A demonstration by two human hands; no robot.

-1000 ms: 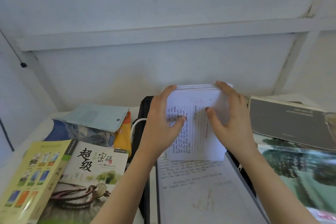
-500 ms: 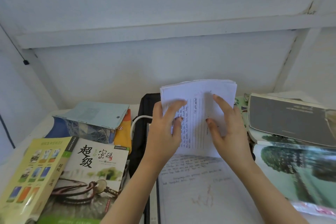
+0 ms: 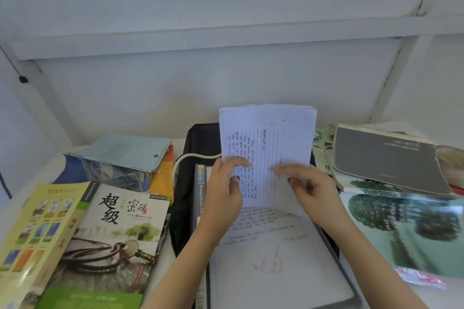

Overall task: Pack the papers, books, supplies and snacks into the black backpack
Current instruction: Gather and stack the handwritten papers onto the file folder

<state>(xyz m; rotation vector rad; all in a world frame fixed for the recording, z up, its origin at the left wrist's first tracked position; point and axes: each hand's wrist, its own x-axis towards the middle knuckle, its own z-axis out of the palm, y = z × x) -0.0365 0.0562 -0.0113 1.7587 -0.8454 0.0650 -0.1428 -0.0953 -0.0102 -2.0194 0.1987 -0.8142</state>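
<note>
- White desk (image 3: 35, 170): biggest of all, carrying the whole mess within easy reach.
- Black backpack (image 3: 198, 138): flat and open in the middle of the desk, right in front, likely so things can drop straight in.
- Books on both sides, not packed yet: tree-picture book (image 3: 406, 228) and grey book (image 3: 384, 160) piled on the right; book with big black letters (image 3: 113, 233), yellow-green book (image 3: 37, 221) and blue book (image 3: 100, 173) overlapping on the left. Probably waiting for a turn.
- Big written sheet (image 3: 276, 258): flat in the backpack's mouth, with a book spine (image 3: 200, 190) tucked just beside it. Looks packed already.
- Stack of papers (image 3: 268, 138): held upright over the backpack, bottom edge just above the big sheet. Edges lined up, likely for sliding in as one bundle without bending.
- Left hand (image 3: 223, 193) pinching the stack's lower left side, right hand (image 3: 311, 188) pinching the lower right corner. Hands apart, both clamped on the papers, to stop the bundle from fanning out.
- White cord (image 3: 185, 160): looping at the backpack's left edge, then going behind the papers.
- Orange packet (image 3: 163, 178) beside the blue book and small pink packet (image 3: 421, 281) far right: maybe snacks, too blurry to tell.
</note>
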